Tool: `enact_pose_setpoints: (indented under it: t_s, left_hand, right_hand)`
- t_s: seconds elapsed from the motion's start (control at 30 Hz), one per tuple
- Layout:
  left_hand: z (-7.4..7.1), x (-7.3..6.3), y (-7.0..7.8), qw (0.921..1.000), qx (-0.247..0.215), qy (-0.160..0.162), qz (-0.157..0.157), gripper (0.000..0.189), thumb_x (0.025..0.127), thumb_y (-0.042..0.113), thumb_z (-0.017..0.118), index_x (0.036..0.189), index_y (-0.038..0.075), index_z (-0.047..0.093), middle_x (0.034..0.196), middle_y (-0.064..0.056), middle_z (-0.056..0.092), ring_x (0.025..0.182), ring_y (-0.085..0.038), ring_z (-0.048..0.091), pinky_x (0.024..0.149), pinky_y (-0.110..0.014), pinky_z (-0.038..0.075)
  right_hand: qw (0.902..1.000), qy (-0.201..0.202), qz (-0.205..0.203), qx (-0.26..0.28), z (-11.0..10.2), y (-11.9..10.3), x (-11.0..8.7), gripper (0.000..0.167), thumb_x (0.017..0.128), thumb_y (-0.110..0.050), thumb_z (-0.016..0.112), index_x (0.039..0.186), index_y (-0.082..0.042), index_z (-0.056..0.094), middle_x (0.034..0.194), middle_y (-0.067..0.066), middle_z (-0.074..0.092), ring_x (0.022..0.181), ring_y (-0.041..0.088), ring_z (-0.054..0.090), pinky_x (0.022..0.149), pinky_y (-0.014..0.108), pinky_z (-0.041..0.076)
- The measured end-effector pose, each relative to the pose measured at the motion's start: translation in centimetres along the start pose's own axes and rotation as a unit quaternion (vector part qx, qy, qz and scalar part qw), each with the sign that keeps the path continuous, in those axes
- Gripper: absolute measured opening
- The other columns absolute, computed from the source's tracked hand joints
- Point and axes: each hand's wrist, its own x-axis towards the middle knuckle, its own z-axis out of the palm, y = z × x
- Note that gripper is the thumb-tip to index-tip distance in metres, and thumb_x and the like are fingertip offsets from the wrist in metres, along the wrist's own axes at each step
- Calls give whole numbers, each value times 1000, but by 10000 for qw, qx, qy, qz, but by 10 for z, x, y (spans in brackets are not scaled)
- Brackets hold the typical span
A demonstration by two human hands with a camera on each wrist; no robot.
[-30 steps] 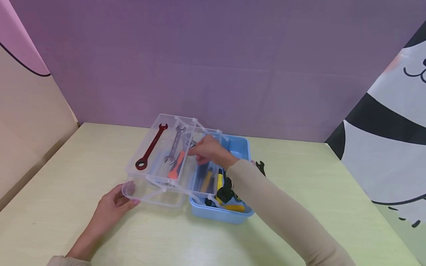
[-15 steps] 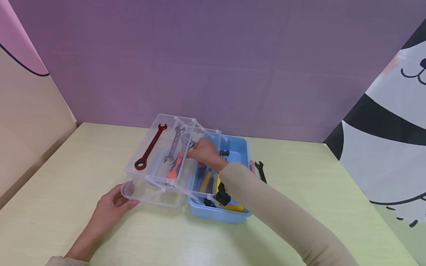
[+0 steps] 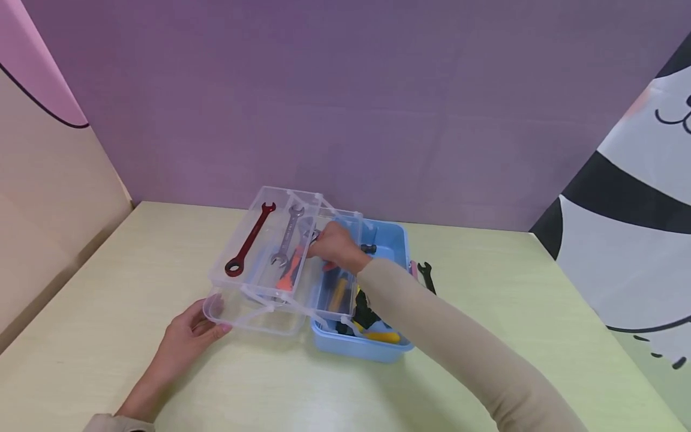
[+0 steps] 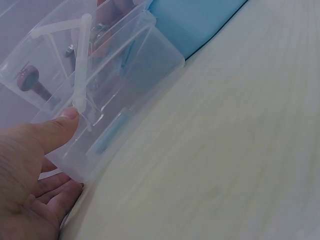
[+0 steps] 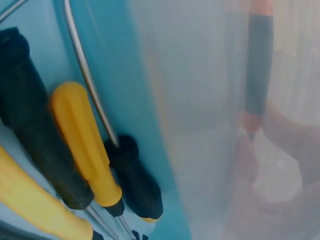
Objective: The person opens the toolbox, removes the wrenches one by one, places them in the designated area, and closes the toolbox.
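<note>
With the left hand (image 3: 187,333) clamped on the clear lower section (image 3: 286,326) to steady it, the right hand (image 3: 337,245), seemingly pinching the orange-handled wrench (image 3: 292,268) near its head among the clear trays (image 3: 259,251), should stay light and avoid knocking the silver wrench (image 3: 288,236).

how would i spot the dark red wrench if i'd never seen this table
On the table, find the blue toolbox with clear trays folded out to its left. In the upper tray, the dark red wrench lies slanted along the left side, ring end nearer the left hand. It is the only dark red tool there; beside it lies a silver wrench.
</note>
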Motion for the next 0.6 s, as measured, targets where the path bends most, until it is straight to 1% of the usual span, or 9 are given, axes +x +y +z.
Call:
enact_pose_setpoints:
  t_s: [0.07, 0.17, 0.23, 0.33, 0.4, 0.47, 0.5, 0.57, 0.6]
  left_hand:
    - [1, 0, 0, 10000, 2, -2, 11, 60, 88, 17, 69, 136, -7, 41, 132, -33, 50, 120, -41, 54, 90, -30, 54]
    - [2, 1, 2, 10000, -56, 22, 70, 58, 88, 15, 69, 135, -8, 42, 131, -33, 51, 119, -41, 55, 90, -31, 54]
    - [3, 1, 3, 9999, -72, 39, 123, 57, 88, 14, 68, 134, -8, 43, 131, -33, 52, 119, -41, 55, 90, -31, 54]
    - [3, 1, 4, 9998, -73, 57, 171, 56, 88, 15, 69, 134, -7, 44, 130, -32, 53, 118, -40, 56, 90, -30, 55]
    - [3, 0, 4, 9998, -29, 76, 157, 57, 88, 15, 69, 134, -7, 44, 129, -32, 54, 118, -40, 56, 89, -31, 55]
    - [2, 0, 3, 9999, 19, 98, 122, 57, 87, 16, 70, 134, -6, 45, 129, -32, 54, 117, -40, 57, 89, -31, 55]
    - [2, -1, 2, 9999, 45, 107, 104, 58, 87, 17, 70, 134, -6, 45, 129, -31, 54, 117, -40, 57, 89, -31, 55]
    - [2, -1, 2, 9999, 63, 102, 77, 58, 87, 17, 70, 134, -6, 44, 129, -31, 54, 118, -40, 56, 90, -31, 55]
    - [2, -1, 2, 9999, 64, 98, 71, 59, 87, 17, 70, 134, -7, 44, 130, -32, 53, 118, -40, 56, 90, -31, 54]
  right_hand:
    - [9999, -63, 51, 131, -1, -1, 1, 56, 81, -9, 73, 49, -14, 27, 47, -3, 21, 39, 11, 24, 68, 43, 60]
    - [9996, -118, 103, 253, -5, 0, 1, 54, 81, -6, 73, 50, -13, 29, 48, -3, 23, 42, 11, 29, 66, 39, 60]
    - [9993, -166, 107, 329, -8, 1, 1, 54, 81, -5, 72, 51, -13, 29, 49, -3, 24, 44, 12, 31, 67, 39, 60]
    - [9996, -170, 108, 190, -12, 2, 1, 51, 82, -5, 72, 53, -12, 30, 56, 0, 33, 48, 13, 36, 69, 37, 61]
    - [9997, -179, 153, 99, -15, 3, 2, 43, 82, -7, 73, 58, -10, 38, 65, 1, 44, 55, 13, 45, 70, 35, 61]
    - [9996, -189, 173, 68, -16, 4, 2, 31, 82, -10, 74, 65, -9, 47, 78, 3, 52, 65, 15, 53, 70, 33, 60]
    - [9996, -199, 189, 74, -16, 4, 1, 28, 81, -12, 75, 69, -9, 50, 81, 3, 53, 70, 15, 54, 71, 32, 60]
    - [9994, -225, 177, 181, -16, 5, 1, 25, 80, -15, 76, 73, -9, 53, 83, 2, 53, 77, 17, 56, 72, 31, 60]
    - [9995, -214, 139, 182, -15, 5, 1, 30, 79, -18, 77, 71, -10, 49, 80, 2, 50, 77, 17, 54, 73, 32, 60]
